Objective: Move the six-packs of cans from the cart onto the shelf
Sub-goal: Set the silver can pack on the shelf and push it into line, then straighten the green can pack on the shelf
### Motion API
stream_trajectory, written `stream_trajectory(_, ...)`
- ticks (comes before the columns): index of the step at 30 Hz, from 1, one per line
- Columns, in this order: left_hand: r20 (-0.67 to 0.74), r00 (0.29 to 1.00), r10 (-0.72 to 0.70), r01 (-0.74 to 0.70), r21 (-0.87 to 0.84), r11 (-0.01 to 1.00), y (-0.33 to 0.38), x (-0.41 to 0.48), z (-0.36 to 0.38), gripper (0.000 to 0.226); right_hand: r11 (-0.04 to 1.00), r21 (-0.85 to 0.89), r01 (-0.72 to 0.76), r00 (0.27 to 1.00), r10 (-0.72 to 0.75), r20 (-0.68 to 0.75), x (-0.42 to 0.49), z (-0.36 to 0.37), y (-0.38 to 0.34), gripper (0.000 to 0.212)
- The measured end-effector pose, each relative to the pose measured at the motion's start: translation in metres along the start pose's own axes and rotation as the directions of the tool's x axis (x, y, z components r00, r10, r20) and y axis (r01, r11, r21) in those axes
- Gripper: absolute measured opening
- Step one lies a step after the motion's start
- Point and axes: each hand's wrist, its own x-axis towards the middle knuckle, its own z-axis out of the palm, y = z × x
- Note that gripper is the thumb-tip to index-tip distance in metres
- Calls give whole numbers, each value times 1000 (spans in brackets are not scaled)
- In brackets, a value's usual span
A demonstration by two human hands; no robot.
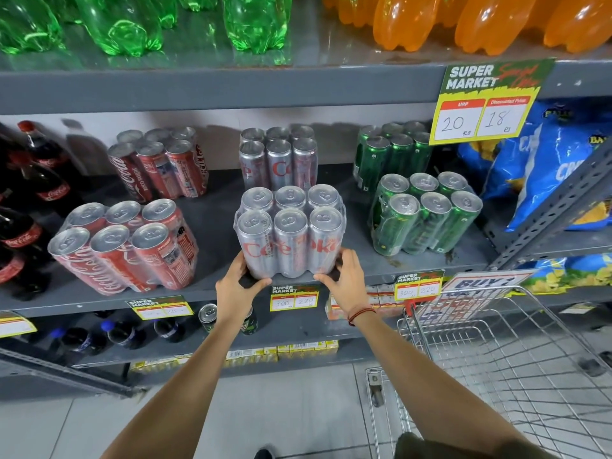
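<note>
A shrink-wrapped silver six-pack (289, 235) stands at the front edge of the grey middle shelf (218, 236). My left hand (236, 288) cups its lower left corner and my right hand (346, 281) its lower right corner, fingers under the base. Behind it stands a second silver six-pack (278, 159). Two red six-packs (124, 246) (159, 164) sit to the left, and two green six-packs (425, 213) (392, 154) to the right. The wire cart (510, 362) at lower right shows no six-packs in its visible part.
Dark cola bottles (26, 200) fill the shelf's left end, blue snack bags (543, 167) the right. Green bottles (132, 24) and orange bottles (463, 21) stand on the shelf above. A price sign (486, 101) hangs from that shelf. Loose cans and bottles sit on the lower shelf.
</note>
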Motion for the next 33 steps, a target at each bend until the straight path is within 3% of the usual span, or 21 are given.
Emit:
stream_trajectory(8,-25,1000,9,-7,57,998,2,-4,2,75,999,50,6,1000,-6,-3,0,0,2,55)
stream_trajectory(13,-327,944,-29,53,65,996,12,-34,33,67,987,158,18,998,-9,-59,-6,-18,3,75)
stream_trajectory(15,-366,930,33,7,106,994,26,-51,53,52,986,167,10,993,9,-114,-7,-37,11,72)
stream_trajectory(19,-6,969,245,-244,81,966,55,-57,96,23,973,230,-24,930,106,-352,-8,-93,35,57)
stream_trajectory(23,287,923,258,-280,36,959,80,-30,145,38,973,207,-106,836,200,-511,3,-152,64,61)
stream_trajectory(26,386,913,132,-194,129,972,89,-3,179,74,954,167,-250,880,295,-373,23,-185,88,88)
stream_trajectory(29,430,900,71,-195,252,948,89,18,201,90,954,90,-285,935,298,-192,43,-200,103,106)
stream_trajectory(33,402,913,71,-213,320,923,90,23,222,85,967,2,-255,964,254,-72,58,-205,98,92)
